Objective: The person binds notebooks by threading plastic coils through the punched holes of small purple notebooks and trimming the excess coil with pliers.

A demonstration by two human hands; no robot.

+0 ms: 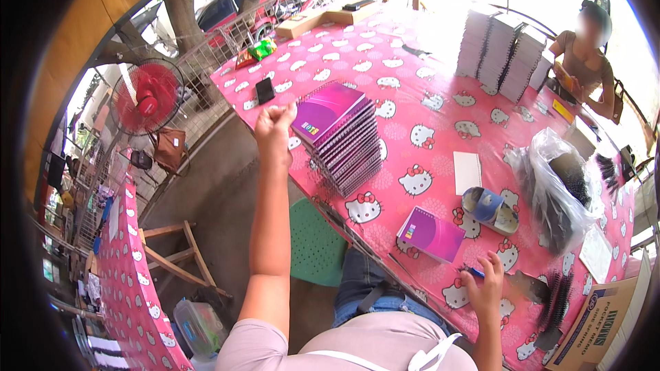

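Already stacked at left are many purple notebooks [337,144], while a single notebook [432,235] and black coils [559,302] lie apart nearer right; left hand [275,126] curled, right hand [487,290] half-open, holds unclear.

Notebook stack [333,115], beside the left hand [275,129]: smooth, glossy covers, wire-like coils. Tablecloth [402,139], under the right hand [487,287]: shiny, plastic-looking sheet. Bag [543,196], beyond the right hand: clear, crinkled plastic. Box [597,319], to the right hand's right: matt cardboard. Seat [313,244], nearer the body than the left hand: perforated, matt plastic.
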